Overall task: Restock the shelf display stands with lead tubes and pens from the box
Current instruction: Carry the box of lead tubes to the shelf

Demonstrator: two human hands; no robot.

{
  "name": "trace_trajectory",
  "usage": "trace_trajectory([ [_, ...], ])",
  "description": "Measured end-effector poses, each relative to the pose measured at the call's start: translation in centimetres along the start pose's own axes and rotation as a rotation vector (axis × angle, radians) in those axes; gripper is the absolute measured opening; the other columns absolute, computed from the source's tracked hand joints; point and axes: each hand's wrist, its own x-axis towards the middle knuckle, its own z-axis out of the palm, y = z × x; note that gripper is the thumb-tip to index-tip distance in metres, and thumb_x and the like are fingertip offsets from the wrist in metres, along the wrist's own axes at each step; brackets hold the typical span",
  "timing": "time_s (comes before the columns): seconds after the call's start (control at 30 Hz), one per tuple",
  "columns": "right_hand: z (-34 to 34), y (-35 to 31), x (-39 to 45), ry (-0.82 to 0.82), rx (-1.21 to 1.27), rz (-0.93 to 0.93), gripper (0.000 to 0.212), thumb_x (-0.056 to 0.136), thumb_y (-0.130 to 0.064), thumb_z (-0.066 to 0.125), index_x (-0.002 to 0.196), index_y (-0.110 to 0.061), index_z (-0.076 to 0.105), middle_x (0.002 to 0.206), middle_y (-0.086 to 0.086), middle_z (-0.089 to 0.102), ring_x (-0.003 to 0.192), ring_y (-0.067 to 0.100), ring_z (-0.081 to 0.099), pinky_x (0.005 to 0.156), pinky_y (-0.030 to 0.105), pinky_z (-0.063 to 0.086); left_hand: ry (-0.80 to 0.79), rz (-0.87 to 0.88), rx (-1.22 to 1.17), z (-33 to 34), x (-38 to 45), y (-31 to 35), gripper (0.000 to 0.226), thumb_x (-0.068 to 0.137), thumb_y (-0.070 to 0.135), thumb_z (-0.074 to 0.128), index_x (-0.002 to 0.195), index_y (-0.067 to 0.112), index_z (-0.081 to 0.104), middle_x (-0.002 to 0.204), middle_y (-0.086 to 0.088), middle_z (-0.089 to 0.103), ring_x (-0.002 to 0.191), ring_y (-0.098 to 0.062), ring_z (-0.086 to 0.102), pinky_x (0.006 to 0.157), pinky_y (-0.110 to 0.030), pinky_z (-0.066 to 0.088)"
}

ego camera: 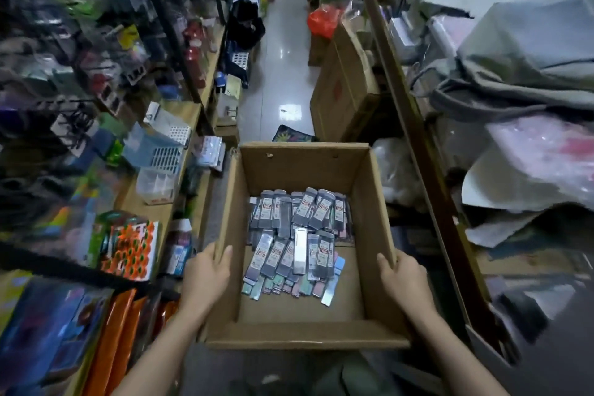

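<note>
- An open cardboard box (pixel 303 244) is held between both hands in a narrow shop aisle.
- The left hand (pixel 205 278) is clamped on the left wall of the box: the thumb is hooked over the rim to the inside, and the palm is laid against the outside.
- The right hand (pixel 406 281) is clamped on the right wall in the same manner, with the thumb over the rim.
- Flat packs of lead tubes (pixel 297 236) are piled on the box floor, between the two hands and just ahead of them.
- Shelves (pixel 160 202) crowded with stationery are seen to the outside of the left hand; light blue display stands (pixel 157 151) are set there, ahead of that hand.
- A large brown carton (pixel 345 87) is stood on the tiled floor (pixel 283 67), well ahead of the right hand.
</note>
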Motion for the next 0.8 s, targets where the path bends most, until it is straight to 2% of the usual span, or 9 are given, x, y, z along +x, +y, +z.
trace_trajectory([
  [0.07,-0.1,-2.1,5.1,-0.011,-0.004,-0.029,0.025,0.097,-0.026,0.055,0.108,-0.008,0.068,0.096,0.013,0.073,0.099,0.036,0.065,0.08,0.037,0.05,-0.008,-0.021,-0.012,0.9,4.3,2.4,0.033,0.097,0.027,0.054,0.11,-0.001,0.065,0.086,-0.019,0.07,0.082,-0.033,0.065,0.072,-0.035,0.05],
  [0.13,-0.3,-4.1,9.5,-0.015,-0.011,-0.028,0.026,0.097,-0.03,0.053,0.101,-0.011,0.069,0.087,0.009,0.072,0.097,0.036,0.065,0.071,0.031,0.046,-0.006,-0.044,-0.008,1.2,8.3,4.8,0.034,0.097,0.027,0.053,0.113,-0.001,0.064,0.085,-0.019,0.069,0.077,-0.031,0.063,0.07,-0.036,0.05],
  [0.23,-1.0,-7.7,15.6,-0.047,0.009,-0.023,0.022,0.097,-0.033,0.054,0.086,-0.018,0.066,0.062,-0.014,0.056,0.08,0.021,0.068,0.052,0.017,0.039,0.012,-0.065,-0.015,1.3,14.1,7.8,0.04,0.098,0.03,0.052,0.123,0.0,0.061,0.092,-0.02,0.07,0.082,-0.03,0.063,0.07,-0.034,0.046],
  [0.37,-1.0,-12.2,23.3,-0.101,0.015,-0.045,0.017,0.097,-0.031,0.054,0.09,-0.02,0.065,0.061,-0.017,0.056,0.06,0.002,0.059,0.048,0.013,0.038,0.028,-0.104,-0.073,1.3,20.4,10.7,0.034,0.098,0.029,0.053,0.116,0.003,0.065,0.084,-0.014,0.069,0.077,-0.029,0.063,0.066,-0.033,0.047],
  [0.47,0.0,-16.0,29.1,-0.148,-0.005,-0.08,0.016,0.097,-0.032,0.053,0.096,-0.022,0.066,0.068,-0.012,0.062,0.068,0.011,0.064,0.059,0.026,0.05,0.077,-0.124,-0.088,1.5,25.6,12.1,0.034,0.097,0.027,0.054,0.117,0.002,0.065,0.083,-0.014,0.07,0.075,-0.028,0.063,0.064,-0.031,0.045],
  [0.53,1.3,-18.4,33.0,-0.175,-0.041,-0.098,0.02,0.097,-0.032,0.052,0.102,-0.018,0.066,0.076,-0.001,0.067,0.078,0.024,0.067,0.07,0.037,0.055,0.106,-0.148,-0.103,1.8,29.5,12.6,0.038,0.097,0.028,0.054,0.122,0.0,0.063,0.096,-0.019,0.071,0.088,-0.033,0.065,0.072,-0.033,0.048],
  [0.6,2.8,-20.8,36.4,-0.197,-0.064,-0.107,0.023,0.098,-0.031,0.051,0.105,-0.014,0.065,0.085,0.013,0.07,0.085,0.036,0.067,0.076,0.048,0.056,0.109,-0.155,-0.096,1.7,33.3,12.9,0.036,0.098,0.028,0.053,0.12,0.002,0.064,0.093,-0.019,0.071,0.087,-0.034,0.065,0.071,-0.035,0.048],
  [0.67,3.9,-23.3,39.5,-0.196,-0.084,-0.124,0.024,0.097,-0.03,0.052,0.106,-0.012,0.065,0.087,0.015,0.071,0.085,0.038,0.067,0.077,0.05,0.056,0.105,-0.157,-0.084,1.4,37.0,13.3,0.033,0.098,0.029,0.052,0.115,0.005,0.065,0.086,-0.016,0.071,0.08,-0.032,0.064,0.063,-0.032,0.044],
  [0.8,4.7,-28.2,45.0,-0.217,-0.126,-0.172,0.022,0.097,-0.031,0.052,0.098,-0.016,0.067,0.083,0.01,0.071,0.085,0.035,0.067,0.076,0.044,0.056,0.12,-0.206,-0.097,0.6,42.7,14.8,0.03,0.098,0.027,0.053,0.104,0.001,0.066,0.085,-0.018,0.069,0.081,-0.034,0.064,0.062,-0.032,0.042],
])
